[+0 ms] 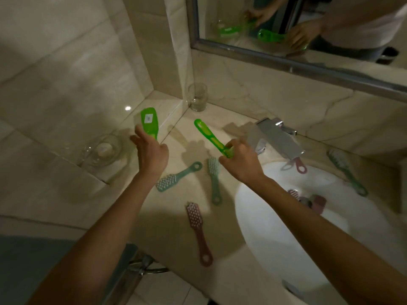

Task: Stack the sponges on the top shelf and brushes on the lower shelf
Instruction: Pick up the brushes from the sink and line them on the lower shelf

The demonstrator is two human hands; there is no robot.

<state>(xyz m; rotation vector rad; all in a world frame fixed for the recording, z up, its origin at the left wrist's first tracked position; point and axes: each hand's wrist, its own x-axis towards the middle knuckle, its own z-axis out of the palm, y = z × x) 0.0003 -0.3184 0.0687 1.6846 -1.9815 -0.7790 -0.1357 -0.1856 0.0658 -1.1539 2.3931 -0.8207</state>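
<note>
- Green plastic brush with sticker [149,122]: upright in the left hand [152,151], over the tiled ledge by the corner. Lower end is hidden behind the hand. Fingers are only loosely curled and spread; the exact grip can't be seen.
- Slim green brush [211,137]: right hand [241,162] is fisted round its head end, handle angled up-left, over the counter [222,267] just left of the tap [278,137].
- Two teal brushes [178,176] [214,180] lie on the counter below the hands, near each other but apart.
- Pink brush [198,232] lies nearer the front edge.
- Third teal brush [347,172] is right of the sink [275,245].
- Glass tumbler [197,96] stands in the back corner.
- Glass dish [99,153] sits on the ledge to the left.
</note>
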